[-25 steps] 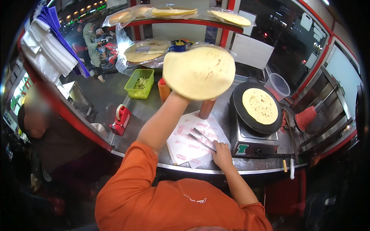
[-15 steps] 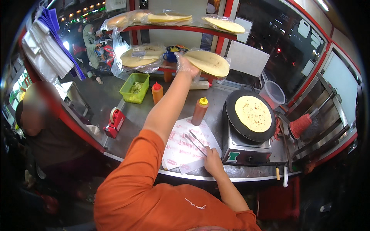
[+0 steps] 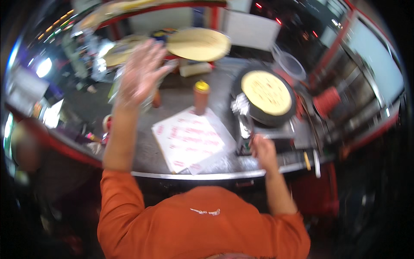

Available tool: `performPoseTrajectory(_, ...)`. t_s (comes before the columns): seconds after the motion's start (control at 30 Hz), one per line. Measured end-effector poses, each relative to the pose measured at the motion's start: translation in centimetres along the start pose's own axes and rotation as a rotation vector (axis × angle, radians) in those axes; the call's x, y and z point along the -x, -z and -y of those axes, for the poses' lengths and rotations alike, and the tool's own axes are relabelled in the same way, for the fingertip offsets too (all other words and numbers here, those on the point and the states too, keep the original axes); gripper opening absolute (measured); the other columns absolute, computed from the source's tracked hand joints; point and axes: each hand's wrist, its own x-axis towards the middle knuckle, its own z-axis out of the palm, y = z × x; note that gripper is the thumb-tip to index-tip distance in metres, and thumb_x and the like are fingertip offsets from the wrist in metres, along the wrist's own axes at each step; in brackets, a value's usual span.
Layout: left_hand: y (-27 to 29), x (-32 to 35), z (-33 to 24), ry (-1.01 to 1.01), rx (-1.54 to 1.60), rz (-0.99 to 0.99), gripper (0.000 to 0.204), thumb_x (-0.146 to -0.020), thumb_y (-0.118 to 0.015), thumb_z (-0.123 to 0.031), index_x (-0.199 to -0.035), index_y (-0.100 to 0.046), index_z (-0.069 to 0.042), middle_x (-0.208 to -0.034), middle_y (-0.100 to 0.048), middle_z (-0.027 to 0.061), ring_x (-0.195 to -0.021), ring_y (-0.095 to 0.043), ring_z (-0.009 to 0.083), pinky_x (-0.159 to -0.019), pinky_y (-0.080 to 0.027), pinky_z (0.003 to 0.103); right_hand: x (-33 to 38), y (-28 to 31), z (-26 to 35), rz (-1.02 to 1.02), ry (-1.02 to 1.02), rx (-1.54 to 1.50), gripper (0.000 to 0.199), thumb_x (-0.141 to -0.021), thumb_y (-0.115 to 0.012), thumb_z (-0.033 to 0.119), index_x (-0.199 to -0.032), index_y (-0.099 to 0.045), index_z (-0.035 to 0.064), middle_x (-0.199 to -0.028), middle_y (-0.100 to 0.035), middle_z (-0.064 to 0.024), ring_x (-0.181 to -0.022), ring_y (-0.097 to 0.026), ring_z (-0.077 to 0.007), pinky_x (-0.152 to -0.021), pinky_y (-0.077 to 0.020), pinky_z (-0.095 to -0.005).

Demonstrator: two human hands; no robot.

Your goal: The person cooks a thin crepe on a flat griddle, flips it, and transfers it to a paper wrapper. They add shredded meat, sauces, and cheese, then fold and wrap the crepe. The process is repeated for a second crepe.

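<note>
Across the steel counter [image 3: 222,88], I see bread [image 3: 266,93] lying on the black pan [image 3: 276,120]. Its right hand neighbour [image 3: 264,149] curls round tongs [image 3: 240,105], blurred tips by the pan's left rim; a hasty jab could tear the bread. The left hand [image 3: 140,75] is spread flat, empty; sweeping low rightward could topple the bottle [image 3: 201,98].

Wearing an orange shirt [image 3: 202,236] across the bottom of the frame, cut with elbow-length sleeves [image 3: 122,194], marked with small white lettering [image 3: 211,212], and there, upper left, sporting a clear plastic glove [image 3: 130,94] on the left hand [image 3: 141,71]!
</note>
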Motion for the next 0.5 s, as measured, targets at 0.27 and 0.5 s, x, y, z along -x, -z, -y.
performPoseTrajectory(0.27, 2.3, 21.0, 10.3, 0.408, -0.456, -0.081, 0.072, -0.103, -0.066, -0.028, -0.16, -0.035, 0.005, -0.156, -0.048, 0.0275, -0.147, -0.047, 0.0388, -0.123, -0.036, 0.047, -7.3, 23.9, 10.2, -0.286, -0.443, 0.728, 0.04, -0.106, -0.062, 0.033, -0.081, -0.072, 0.0025, -0.065, -0.063, -0.0024, -0.048, -0.05, -0.0102, -0.044, -0.0363, -0.0293)
performPoseTrajectory(0.5, 7.5, 19.7, 20.3, 0.3, -1.587, 0.247, 0.067, -0.104, -0.062, -0.035, -0.162, -0.039, -0.013, -0.167, -0.039, 0.0124, -0.154, -0.037, 0.0315, -0.126, -0.028, 0.054, -17.7, 19.4, 9.0, -0.35, -0.03, 0.949, 0.037, -0.1, -0.068, 0.032, -0.094, -0.077, -0.0033, -0.071, -0.071, -0.0061, -0.062, -0.063, -0.018, -0.061, -0.0504, -0.0362)
